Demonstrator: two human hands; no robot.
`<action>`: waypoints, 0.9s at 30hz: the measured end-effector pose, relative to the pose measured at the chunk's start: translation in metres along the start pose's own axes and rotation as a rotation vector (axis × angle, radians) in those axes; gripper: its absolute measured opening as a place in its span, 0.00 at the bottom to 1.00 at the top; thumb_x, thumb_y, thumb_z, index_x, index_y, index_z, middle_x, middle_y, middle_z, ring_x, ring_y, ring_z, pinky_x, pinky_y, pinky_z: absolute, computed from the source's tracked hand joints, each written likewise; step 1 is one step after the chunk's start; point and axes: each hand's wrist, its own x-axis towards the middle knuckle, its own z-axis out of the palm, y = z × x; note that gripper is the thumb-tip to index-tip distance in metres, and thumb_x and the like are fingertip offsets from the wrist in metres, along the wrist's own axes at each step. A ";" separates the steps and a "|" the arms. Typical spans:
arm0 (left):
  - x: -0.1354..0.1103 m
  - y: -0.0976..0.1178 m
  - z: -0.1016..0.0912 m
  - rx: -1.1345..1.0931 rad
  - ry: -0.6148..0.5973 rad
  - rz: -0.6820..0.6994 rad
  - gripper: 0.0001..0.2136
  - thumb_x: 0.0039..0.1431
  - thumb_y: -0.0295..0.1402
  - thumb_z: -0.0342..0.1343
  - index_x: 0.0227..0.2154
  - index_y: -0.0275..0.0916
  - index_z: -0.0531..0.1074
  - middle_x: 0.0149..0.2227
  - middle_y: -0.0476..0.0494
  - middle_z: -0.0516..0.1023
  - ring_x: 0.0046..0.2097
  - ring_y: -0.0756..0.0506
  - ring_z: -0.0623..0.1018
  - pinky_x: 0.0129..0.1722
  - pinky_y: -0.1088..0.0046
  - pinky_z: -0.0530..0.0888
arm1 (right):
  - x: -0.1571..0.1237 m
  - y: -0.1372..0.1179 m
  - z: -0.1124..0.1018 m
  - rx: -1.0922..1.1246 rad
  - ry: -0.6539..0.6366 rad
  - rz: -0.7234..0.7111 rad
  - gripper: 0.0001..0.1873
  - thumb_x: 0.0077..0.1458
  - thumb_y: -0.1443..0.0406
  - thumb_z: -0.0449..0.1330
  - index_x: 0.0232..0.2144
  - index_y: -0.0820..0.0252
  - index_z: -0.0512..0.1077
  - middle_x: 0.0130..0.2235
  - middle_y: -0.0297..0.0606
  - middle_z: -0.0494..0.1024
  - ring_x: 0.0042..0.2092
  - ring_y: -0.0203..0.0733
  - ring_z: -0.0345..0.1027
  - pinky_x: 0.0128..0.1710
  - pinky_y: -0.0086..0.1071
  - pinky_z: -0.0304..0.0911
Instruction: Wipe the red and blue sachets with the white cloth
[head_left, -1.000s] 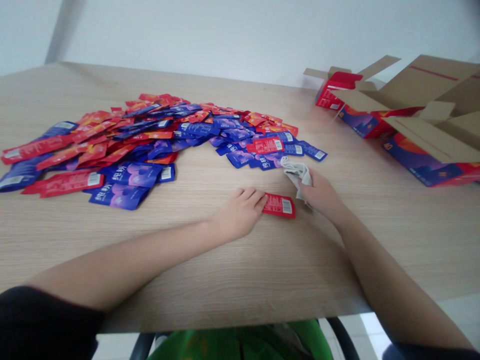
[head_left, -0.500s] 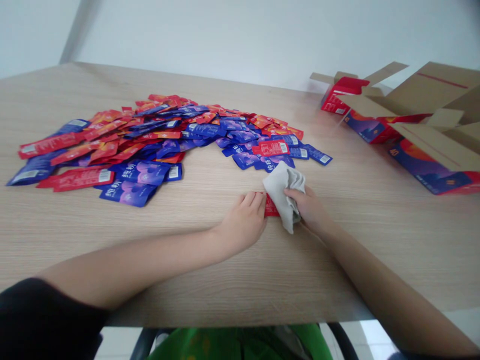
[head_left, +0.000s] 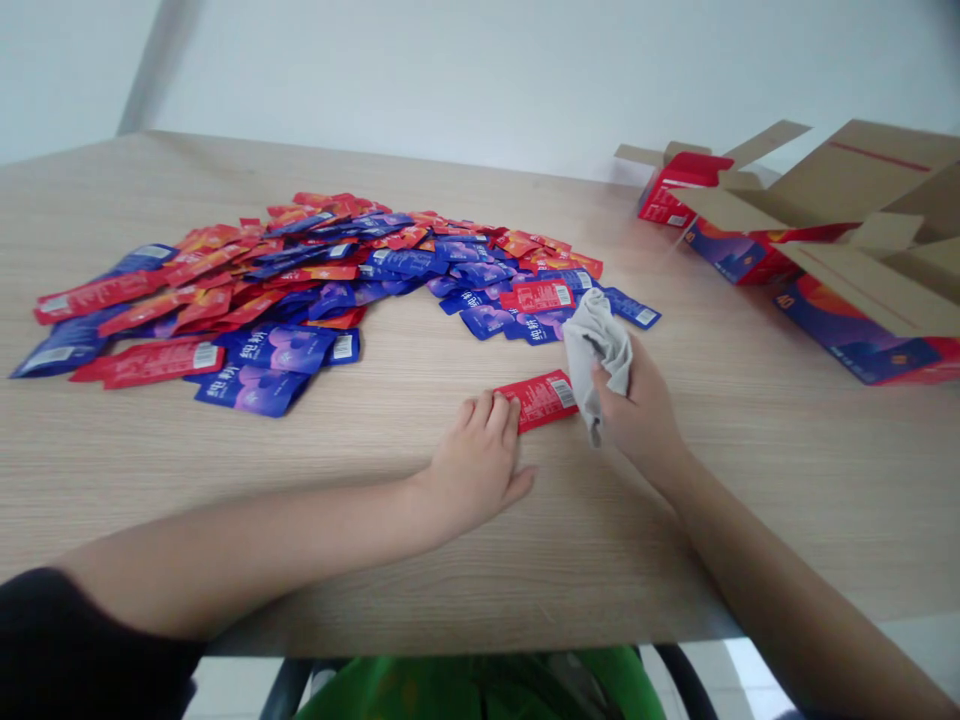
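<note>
A red sachet with a white barcode lies flat on the table. The fingers of my left hand rest on the sachet's left end, pressing it from above, with the thumb held apart on the near side. Bunched in my right hand is a grey-white cloth, just beyond the sachet's right end. Behind my hands, a wide heap of red, orange and blue sachets spreads across the table, several of them overlapping.
Along the right side stand opened cardboard boxes: a red one at the back, a blue and red one in the middle and another nearer. Their flaps stick out. The wooden table ends in front of my lap, and a wall rises behind it.
My right hand with the cloth has moved up and right, off the red sachet, which now shows more of its face. The thumb of my left hand has come into view, spread away.
</note>
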 end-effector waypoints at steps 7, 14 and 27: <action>-0.002 0.001 -0.004 -0.014 0.013 0.012 0.26 0.62 0.46 0.48 0.50 0.25 0.71 0.51 0.26 0.71 0.54 0.31 0.69 0.51 0.55 0.67 | -0.035 -0.019 0.034 -0.602 -0.398 -0.157 0.31 0.56 0.65 0.53 0.62 0.50 0.61 0.66 0.47 0.56 0.61 0.63 0.53 0.55 0.55 0.55; 0.000 0.001 -0.012 0.082 -0.036 0.050 0.18 0.64 0.35 0.47 0.47 0.24 0.73 0.45 0.26 0.75 0.49 0.33 0.74 0.47 0.57 0.70 | -0.034 -0.011 0.032 -0.695 -0.409 -0.152 0.32 0.59 0.62 0.52 0.65 0.55 0.56 0.68 0.47 0.53 0.63 0.62 0.51 0.58 0.53 0.54; -0.008 0.009 0.007 0.164 -0.029 -0.043 0.18 0.65 0.30 0.48 0.54 0.24 0.71 0.59 0.18 0.66 0.61 0.29 0.68 0.50 0.58 0.72 | -0.038 -0.022 0.041 -0.604 -0.405 -0.231 0.31 0.59 0.62 0.53 0.64 0.54 0.58 0.68 0.49 0.53 0.65 0.67 0.46 0.59 0.57 0.51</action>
